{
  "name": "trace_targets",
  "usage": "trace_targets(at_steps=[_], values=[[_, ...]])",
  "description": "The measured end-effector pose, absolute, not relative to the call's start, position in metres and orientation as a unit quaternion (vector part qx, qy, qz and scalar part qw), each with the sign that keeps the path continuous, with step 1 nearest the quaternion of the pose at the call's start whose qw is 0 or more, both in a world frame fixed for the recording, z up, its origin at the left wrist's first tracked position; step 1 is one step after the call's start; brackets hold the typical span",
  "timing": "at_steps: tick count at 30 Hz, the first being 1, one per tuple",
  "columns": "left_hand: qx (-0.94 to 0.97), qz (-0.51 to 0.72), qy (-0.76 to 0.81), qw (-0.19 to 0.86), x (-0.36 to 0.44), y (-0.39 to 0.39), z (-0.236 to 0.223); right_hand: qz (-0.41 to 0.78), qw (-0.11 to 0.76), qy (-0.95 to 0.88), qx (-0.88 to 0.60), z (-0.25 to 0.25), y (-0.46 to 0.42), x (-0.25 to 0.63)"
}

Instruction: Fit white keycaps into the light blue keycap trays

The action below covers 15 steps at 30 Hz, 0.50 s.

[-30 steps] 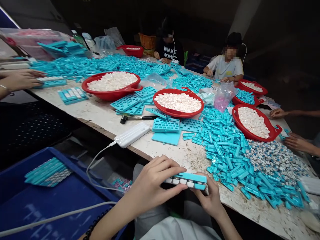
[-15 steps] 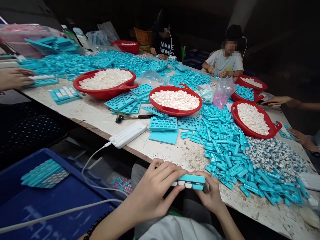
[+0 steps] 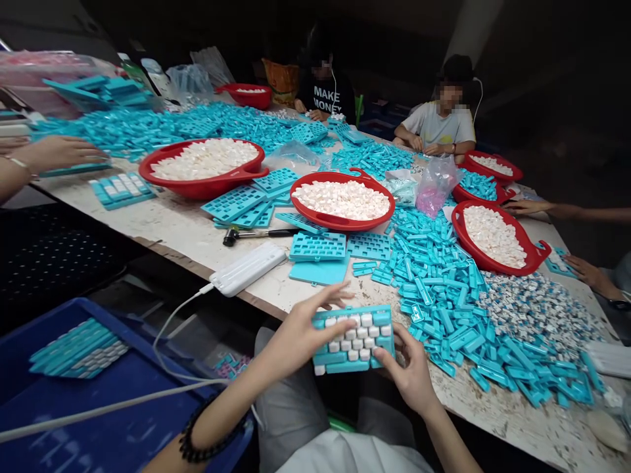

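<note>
Head view: a blue-and-white keyboard (image 3: 363, 343) was held between both hands above the lap (image 3: 290, 397), near the table (image 3: 172, 228), its long axis running left to right. The right hand (image 3: 413, 373) gripped its right end, fingers apparently behind, though mostly hidden. The left hand (image 3: 306, 327) spread wide, thumb across the keys.

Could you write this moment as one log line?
left hand: thumb across turquoise keyboard | right hand: holding its right edge | turquoise keyboard: top side facing camera | nearby, at left: blue bin
</note>
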<state>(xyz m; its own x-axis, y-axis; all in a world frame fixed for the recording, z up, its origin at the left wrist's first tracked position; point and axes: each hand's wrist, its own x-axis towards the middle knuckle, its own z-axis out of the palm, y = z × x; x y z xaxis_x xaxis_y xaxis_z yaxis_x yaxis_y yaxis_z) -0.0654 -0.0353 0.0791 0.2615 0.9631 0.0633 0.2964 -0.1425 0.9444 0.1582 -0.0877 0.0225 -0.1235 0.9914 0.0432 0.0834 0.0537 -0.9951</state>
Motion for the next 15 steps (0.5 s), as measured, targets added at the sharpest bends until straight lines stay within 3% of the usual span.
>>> trace_targets(at_steps=[3,6,15], values=[[0.439,0.425,0.486,0.625,-0.061,-0.028,0.065,0.587,0.478,-0.444,-0.479,0.026,-0.081,0.152],[0.266,0.427,0.468,0.727,-0.049,-0.032,0.054,0.612,0.491,-0.372,-0.497,0.028,-0.074,0.151],[0.086,0.391,0.419,0.815,-0.034,-0.022,0.062,0.638,0.512,-0.286,-0.499,0.035,-0.066,0.158]])
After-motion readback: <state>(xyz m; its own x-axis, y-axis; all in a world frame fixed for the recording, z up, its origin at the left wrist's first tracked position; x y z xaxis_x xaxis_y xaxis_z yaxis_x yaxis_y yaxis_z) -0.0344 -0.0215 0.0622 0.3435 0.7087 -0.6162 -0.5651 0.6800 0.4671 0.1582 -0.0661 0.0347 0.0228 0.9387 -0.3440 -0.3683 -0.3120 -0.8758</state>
